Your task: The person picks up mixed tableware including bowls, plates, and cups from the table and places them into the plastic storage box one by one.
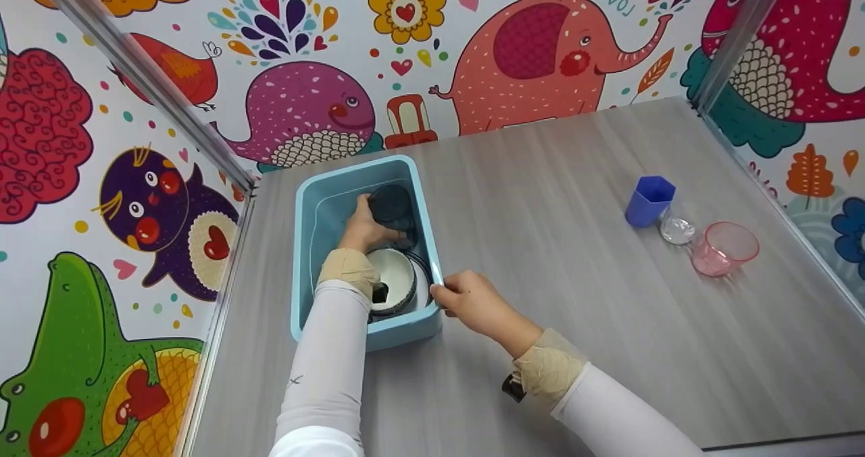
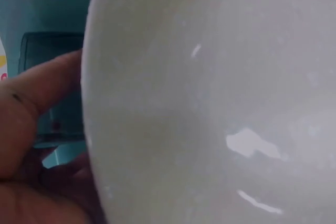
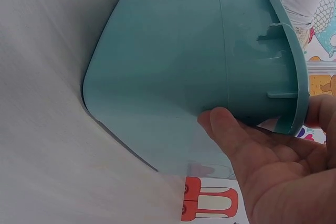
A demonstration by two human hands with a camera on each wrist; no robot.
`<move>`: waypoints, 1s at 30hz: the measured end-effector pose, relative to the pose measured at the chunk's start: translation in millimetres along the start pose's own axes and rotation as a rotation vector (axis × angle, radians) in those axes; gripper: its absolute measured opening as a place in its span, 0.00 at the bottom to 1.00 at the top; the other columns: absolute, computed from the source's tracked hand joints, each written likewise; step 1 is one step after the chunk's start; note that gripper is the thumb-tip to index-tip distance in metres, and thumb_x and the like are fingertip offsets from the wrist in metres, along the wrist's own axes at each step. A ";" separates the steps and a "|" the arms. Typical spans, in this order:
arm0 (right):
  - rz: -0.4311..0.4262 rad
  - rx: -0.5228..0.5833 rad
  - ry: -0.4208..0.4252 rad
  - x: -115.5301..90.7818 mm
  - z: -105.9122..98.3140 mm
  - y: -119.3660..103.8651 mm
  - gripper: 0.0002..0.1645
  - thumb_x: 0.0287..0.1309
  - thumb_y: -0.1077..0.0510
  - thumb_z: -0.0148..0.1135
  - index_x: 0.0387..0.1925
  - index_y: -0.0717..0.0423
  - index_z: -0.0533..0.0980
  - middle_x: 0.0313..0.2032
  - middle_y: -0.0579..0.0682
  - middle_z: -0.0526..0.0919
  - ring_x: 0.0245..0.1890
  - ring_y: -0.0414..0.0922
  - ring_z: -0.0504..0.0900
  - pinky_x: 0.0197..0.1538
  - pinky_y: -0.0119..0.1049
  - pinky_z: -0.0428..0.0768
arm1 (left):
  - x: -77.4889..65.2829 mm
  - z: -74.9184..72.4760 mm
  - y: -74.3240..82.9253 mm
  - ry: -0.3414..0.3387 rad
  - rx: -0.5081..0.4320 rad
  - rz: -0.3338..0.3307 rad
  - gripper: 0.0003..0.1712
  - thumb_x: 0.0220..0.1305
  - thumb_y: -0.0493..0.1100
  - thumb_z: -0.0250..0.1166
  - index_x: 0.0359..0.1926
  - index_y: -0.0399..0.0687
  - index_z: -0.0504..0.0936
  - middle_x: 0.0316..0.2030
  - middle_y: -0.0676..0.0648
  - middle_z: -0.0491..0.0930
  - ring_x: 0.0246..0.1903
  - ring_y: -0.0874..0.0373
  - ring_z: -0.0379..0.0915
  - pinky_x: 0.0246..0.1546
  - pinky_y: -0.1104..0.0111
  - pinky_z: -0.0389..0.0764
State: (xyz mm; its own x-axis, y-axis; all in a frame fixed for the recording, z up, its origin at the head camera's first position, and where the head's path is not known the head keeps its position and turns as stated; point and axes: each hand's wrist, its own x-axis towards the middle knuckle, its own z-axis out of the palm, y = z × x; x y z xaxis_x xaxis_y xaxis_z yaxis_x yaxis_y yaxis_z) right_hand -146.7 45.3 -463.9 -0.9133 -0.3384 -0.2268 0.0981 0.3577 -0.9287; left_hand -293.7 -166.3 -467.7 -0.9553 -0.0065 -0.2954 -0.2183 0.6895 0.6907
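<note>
A light blue plastic bin (image 1: 402, 335) stands on the table, seen from outside in the right wrist view. My left hand (image 1: 368, 230) reaches down into it and grips a dark see-through cup (image 1: 390, 203) between thumb and fingers. Nearer to me in the bin is a white bowl (image 1: 394, 271) with a dark outer side. That bowl (image 2: 210, 87) fills most of the left wrist view and covers part of the hand (image 2: 42, 129). At the bin's near right corner, my right hand (image 1: 480, 301) pinches the rim, its fingers against the outer wall.
Over on the right of the table stand a blue hexagonal cup (image 1: 649, 201), a small clear glass (image 1: 677, 230) and a pink see-through cup (image 1: 724, 249). Walls with printed cartoon animals and metal posts (image 1: 145, 71) border the table at the back and sides.
</note>
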 end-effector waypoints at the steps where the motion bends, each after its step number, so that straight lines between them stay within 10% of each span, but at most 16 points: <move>1: -0.001 -0.001 0.001 0.0 0.2 0.0 0.21 0.72 0.55 0.54 0.22 0.57 0.75 0.21 0.43 0.72 0.35 0.39 0.81 0.52 0.44 0.86 | -0.5 -0.5 0.5 0.000 -0.005 -0.004 0.63 0.48 0.41 0.80 0.77 0.48 0.47 0.74 0.34 0.59 0.73 0.39 0.57 0.74 0.48 0.60; 21: 0.070 0.024 0.061 2.5 -1.5 1.4 0.15 0.70 0.54 0.59 0.30 0.57 0.84 0.29 0.44 0.82 0.34 0.40 0.79 0.51 0.42 0.85 | -12.9 -8.9 14.3 0.055 -0.043 0.025 0.59 0.55 0.44 0.78 0.78 0.51 0.50 0.77 0.37 0.52 0.75 0.41 0.51 0.74 0.47 0.60; 30: -0.039 -0.064 0.096 -1.8 -4.9 0.3 0.15 0.68 0.53 0.61 0.28 0.56 0.84 0.25 0.44 0.82 0.31 0.40 0.79 0.39 0.35 0.80 | -20.5 -19.2 23.8 0.100 -0.061 0.049 0.57 0.56 0.45 0.77 0.78 0.52 0.51 0.77 0.37 0.53 0.75 0.41 0.53 0.73 0.47 0.63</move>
State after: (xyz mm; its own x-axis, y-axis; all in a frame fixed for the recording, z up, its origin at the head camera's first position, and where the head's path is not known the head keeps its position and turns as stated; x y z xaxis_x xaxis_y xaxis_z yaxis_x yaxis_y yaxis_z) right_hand -147.0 50.2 -462.4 -0.9499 -0.2692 -0.1589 0.0390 0.4021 -0.9147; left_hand -283.2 -163.7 -432.5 -0.9796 -0.0487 -0.1952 -0.1799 0.6455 0.7422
